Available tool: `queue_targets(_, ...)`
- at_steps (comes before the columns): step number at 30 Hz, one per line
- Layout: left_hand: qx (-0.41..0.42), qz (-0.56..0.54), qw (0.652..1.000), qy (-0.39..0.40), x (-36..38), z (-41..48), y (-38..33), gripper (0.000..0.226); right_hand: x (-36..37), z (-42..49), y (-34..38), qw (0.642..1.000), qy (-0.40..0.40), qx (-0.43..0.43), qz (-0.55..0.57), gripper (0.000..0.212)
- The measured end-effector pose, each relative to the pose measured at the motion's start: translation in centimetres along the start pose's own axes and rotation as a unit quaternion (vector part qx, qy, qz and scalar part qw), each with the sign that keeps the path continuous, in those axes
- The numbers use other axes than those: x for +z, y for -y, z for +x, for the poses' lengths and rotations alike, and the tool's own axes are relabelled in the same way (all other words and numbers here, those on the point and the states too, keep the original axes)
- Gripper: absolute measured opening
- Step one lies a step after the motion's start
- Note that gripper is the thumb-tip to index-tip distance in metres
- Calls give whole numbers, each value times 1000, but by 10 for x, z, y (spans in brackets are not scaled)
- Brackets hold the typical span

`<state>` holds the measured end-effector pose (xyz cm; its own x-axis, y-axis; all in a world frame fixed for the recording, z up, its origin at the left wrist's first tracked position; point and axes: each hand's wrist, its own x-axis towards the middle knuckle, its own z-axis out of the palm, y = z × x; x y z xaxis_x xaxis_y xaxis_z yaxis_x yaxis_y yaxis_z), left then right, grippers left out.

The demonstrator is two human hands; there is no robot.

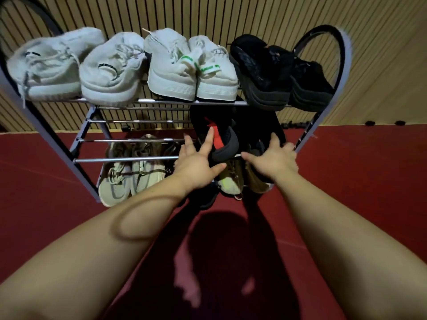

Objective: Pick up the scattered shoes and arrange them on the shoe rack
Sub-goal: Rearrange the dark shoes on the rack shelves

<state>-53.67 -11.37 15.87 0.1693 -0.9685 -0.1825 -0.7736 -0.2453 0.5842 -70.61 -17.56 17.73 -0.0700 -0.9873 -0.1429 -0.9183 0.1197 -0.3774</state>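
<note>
A metal shoe rack stands before me on red carpet. Its top shelf carries a pair of pale sneakers, a white pair with green tags and a black pair. On the middle shelf's right half lies a black shoe with a red stripe; my left hand touches its heel with spread, straight fingers. My right hand grips the heel of a second black shoe beside it, fingers curled over the rim. The bottom level holds grey-green sneakers and brown shoes.
A ribbed wooden wall rises right behind the rack. Red carpet spreads to both sides and under me, with my shadow on it. The rack's curved side frames flank the shelves. Small dark objects lie along the wall base at right.
</note>
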Motion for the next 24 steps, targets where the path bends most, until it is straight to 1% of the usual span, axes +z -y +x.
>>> queue_targets(5, 8, -3, 1000, -17, 0, 13, 3, 84, -16, 3, -34, 987, 77, -139, 27, 114)
queue_targets(8, 2, -33, 999, -40, 4, 20, -3, 85, -12, 3, -55, 977, 80, -183, 79, 115)
queue_targets(11, 24, -110, 989, -91, 8, 29, -15, 83, -6, 0, -61, 970, 57, -193, 133, 118)
queue_targets(13, 19, -143, 984, -106, 10, 35, -23, 89, -4, -1, -62, 968, 54, -200, 144, 118)
queue_targets(15, -2, -129, 987, -96, 14, 39, -29, 100, -2, -1, -63, 967, 63, -209, 127, 118)
queue_targets(16, -12, -111, 990, -89, 15, 40, -30, 102, 0, -1, -62, 968, 67, -212, 119, 117)
queue_targets(20, -26, -57, 996, -64, 22, 45, -34, 91, 1, -3, -58, 969, 58, -203, 131, 112)
queue_targets(24, -16, -51, 996, -77, 27, 47, -35, 82, 1, -6, -55, 970, 46, -197, 132, 109)
